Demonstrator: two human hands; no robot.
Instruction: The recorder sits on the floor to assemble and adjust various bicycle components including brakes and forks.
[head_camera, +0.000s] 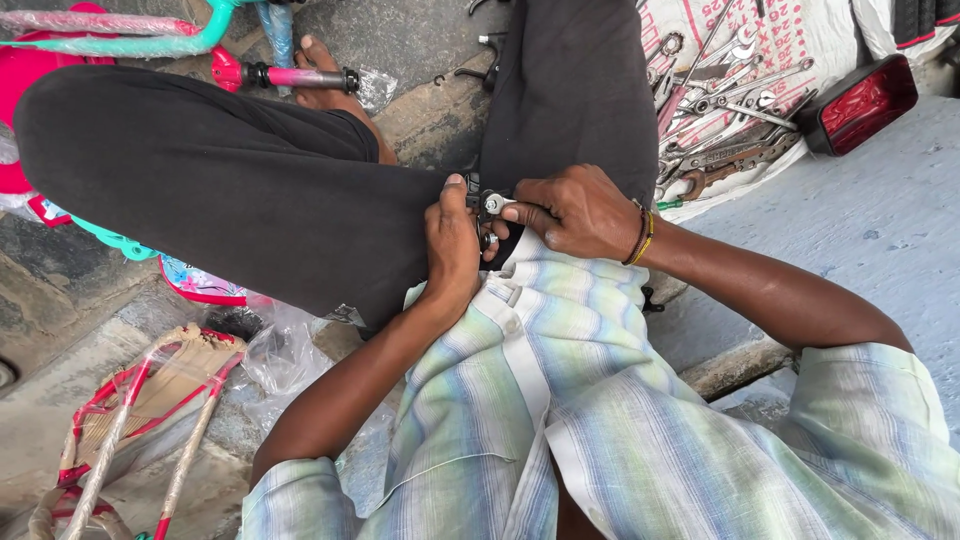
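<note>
Left hand (452, 248) and right hand (572, 212) both clamped on small black metal part (487, 205) over lap; pile of wrenches (722, 110) well beyond part, rightward.

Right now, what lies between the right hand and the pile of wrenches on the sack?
In the head view, the black-trousered leg lies between the right hand and the pile of wrenches. Both hands grip a small black-and-metal part.
</note>
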